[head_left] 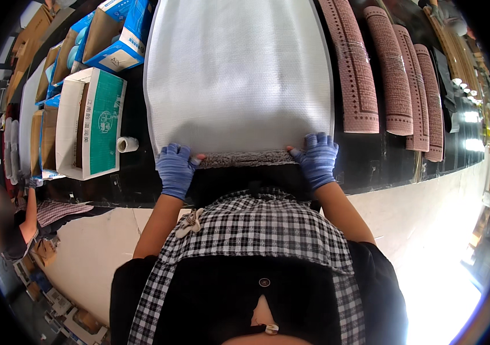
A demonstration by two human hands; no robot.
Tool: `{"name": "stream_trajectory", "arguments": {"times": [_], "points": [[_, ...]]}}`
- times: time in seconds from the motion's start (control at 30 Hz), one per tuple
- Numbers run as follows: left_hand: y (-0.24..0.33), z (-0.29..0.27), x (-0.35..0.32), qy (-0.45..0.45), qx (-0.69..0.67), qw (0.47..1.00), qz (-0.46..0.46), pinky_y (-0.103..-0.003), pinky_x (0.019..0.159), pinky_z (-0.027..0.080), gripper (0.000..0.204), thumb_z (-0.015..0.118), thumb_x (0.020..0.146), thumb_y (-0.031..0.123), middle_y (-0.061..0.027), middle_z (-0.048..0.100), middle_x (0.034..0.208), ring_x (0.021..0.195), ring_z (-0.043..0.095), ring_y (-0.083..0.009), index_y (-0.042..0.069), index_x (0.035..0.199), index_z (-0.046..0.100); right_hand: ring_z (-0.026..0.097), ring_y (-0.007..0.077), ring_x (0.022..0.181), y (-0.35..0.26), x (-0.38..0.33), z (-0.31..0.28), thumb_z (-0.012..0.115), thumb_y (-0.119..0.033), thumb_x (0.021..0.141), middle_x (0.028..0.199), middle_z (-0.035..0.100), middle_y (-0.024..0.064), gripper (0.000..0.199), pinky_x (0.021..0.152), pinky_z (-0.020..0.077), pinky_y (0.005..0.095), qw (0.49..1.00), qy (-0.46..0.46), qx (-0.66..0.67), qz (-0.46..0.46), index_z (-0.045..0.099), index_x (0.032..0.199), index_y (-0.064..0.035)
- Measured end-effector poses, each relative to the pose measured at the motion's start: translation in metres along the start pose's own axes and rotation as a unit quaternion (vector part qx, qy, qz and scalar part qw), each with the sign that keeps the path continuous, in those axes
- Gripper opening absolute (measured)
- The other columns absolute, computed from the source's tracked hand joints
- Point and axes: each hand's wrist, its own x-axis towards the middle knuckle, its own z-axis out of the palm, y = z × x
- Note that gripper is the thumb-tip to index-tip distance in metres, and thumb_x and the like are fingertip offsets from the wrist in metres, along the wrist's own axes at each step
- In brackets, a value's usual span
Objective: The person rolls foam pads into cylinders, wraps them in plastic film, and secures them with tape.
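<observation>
A long mat (239,80) lies on the black table, its pale silvery backing facing up. Along its near edge a strip of grey-brown pile (248,158) is turned up into sight. My left hand (175,169), in a blue striped glove with a bare thumb tip, grips the near left corner. At the near right corner my right hand (318,161), gloved the same way, has its fingers over the backing and its thumb at the pile strip. Both hands are closed on the edge; the undersides of the fingers are hidden.
Several pink patterned rolled mats (391,72) lie to the right. On the left stand a green-and-white carton (106,123), blue open boxes (133,43) and a small roll of tape (127,144). A co-worker's arm (29,213) reaches to the table at far left.
</observation>
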Motion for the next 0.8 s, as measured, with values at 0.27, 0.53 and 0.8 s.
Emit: {"name": "stream_trajectory", "arguments": {"times": [0.27,0.53,0.8], "points": [[-0.022,0.022,0.002,0.090,-0.001,0.995,-0.039,-0.053,0.075,0.048,0.040,0.066,0.083,0.051,-0.0117,0.066,0.092,0.083,0.061,-0.0344,0.013,0.095,0.068,0.057,0.0258,0.098,0.001,0.003,0.004,0.076,-0.067,0.070,0.101,0.060,0.0039,0.058,0.085,0.0427,0.0465,0.999,0.028,0.029,-0.001,0.064,0.097,-0.0162],[-0.007,0.025,-0.011,0.028,-0.025,0.998,-0.058,-0.055,0.080,0.046,0.038,0.066,0.085,0.048,-0.0124,0.063,0.090,0.091,0.059,-0.0369,0.012,0.097,0.063,0.061,0.0236,0.074,-0.002,0.004,0.009,0.077,-0.048,0.079,0.071,0.060,0.0009,0.036,0.071,0.0449,0.0428,0.987,0.119,0.061,-0.085,0.060,0.070,-0.0176],[0.006,0.003,-0.030,0.067,-0.063,0.995,0.024,-0.059,0.090,0.044,0.033,0.067,0.084,0.037,-0.0127,0.060,0.098,0.097,0.056,-0.0385,0.014,0.108,0.061,0.061,0.0236,0.080,-0.002,-0.016,0.012,0.076,-0.045,0.079,0.078,0.061,0.0003,0.030,0.073,0.0445,0.0422,0.982,0.140,0.018,-0.123,0.060,0.080,-0.0184]]}}
